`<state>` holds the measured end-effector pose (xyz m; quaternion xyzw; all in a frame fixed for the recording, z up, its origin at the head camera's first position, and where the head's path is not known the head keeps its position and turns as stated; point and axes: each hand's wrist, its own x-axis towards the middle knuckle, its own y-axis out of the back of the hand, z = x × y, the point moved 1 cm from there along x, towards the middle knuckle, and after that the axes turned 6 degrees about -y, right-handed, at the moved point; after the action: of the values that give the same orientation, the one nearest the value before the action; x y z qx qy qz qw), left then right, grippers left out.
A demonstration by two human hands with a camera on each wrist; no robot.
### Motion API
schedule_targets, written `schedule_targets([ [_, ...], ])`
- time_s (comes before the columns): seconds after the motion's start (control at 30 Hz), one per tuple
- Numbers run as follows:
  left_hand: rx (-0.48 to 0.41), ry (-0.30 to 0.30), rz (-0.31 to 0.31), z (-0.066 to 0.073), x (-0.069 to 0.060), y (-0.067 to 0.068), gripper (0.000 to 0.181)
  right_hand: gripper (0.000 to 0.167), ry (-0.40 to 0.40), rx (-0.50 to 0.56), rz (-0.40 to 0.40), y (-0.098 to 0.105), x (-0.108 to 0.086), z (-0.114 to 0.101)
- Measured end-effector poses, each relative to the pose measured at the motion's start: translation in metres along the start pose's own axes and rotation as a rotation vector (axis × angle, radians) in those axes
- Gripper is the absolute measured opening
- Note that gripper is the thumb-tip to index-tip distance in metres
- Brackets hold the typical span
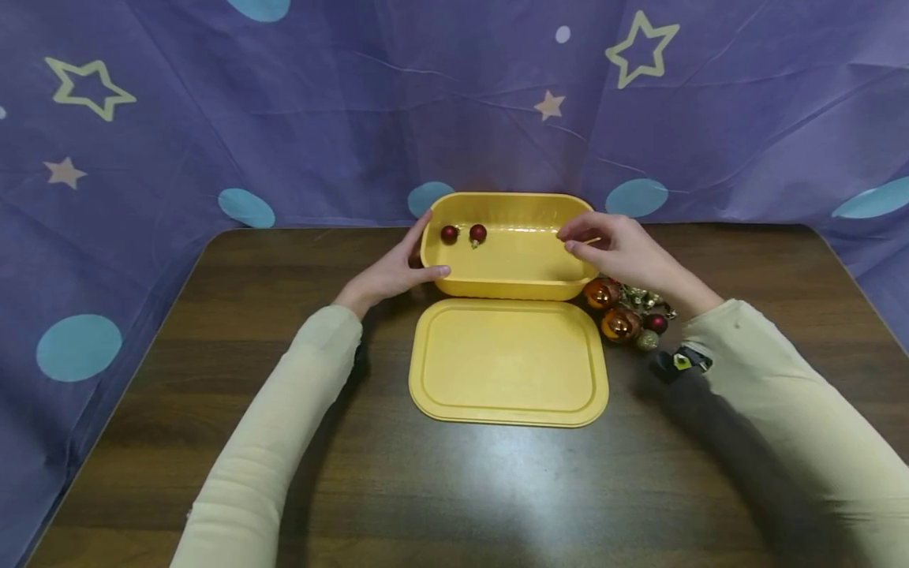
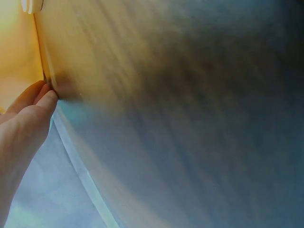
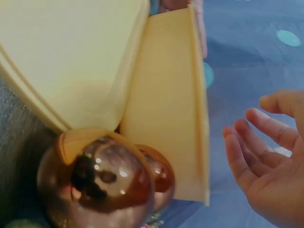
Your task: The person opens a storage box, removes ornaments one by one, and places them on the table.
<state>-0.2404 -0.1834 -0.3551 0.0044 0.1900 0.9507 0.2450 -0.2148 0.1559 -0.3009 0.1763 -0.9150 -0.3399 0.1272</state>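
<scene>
A yellow plastic box [image 1: 507, 290] without its lid stands near the back of the table. My left hand [image 1: 394, 270] holds its left end, the thumb over the front rim and the fingers along the outer side. Two small dark red Christmas baubles [image 1: 478, 233] lie inside on the left. My right hand [image 1: 625, 248] is over the box's right end, fingers loosely bent; in the right wrist view, nothing shows between them. Below that hand, copper-coloured baubles [image 3: 97, 183] and smaller red and gold ones lie beside the box's right front corner.
The yellow lid [image 1: 509, 363] lies flat on the brown wooden table [image 1: 461, 489], just in front of the box. A purple curtain [image 1: 483, 118] with stars and dots hangs behind the table's back edge. A small black device [image 1: 685, 361] is on the right sleeve's wrist.
</scene>
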Motion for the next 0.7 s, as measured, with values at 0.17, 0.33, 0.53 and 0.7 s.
schedule_targets([
  [0.17,0.011,0.004,0.003,0.001,-0.001,0.000,0.098,0.020,-0.001,-0.002,-0.133,-0.012,0.016,0.001],
  [0.33,0.007,0.006,0.008,0.000,-0.002,0.001,0.098,0.025,0.025,-0.012,-0.287,-0.022,0.029,0.000],
  [0.53,0.012,0.011,0.009,0.000,-0.003,0.001,0.097,0.028,0.025,-0.047,-0.467,-0.033,0.042,0.000],
  [0.7,0.007,0.013,0.007,0.000,-0.003,0.000,0.098,0.028,-0.008,-0.104,-0.564,-0.039,0.048,0.001],
])
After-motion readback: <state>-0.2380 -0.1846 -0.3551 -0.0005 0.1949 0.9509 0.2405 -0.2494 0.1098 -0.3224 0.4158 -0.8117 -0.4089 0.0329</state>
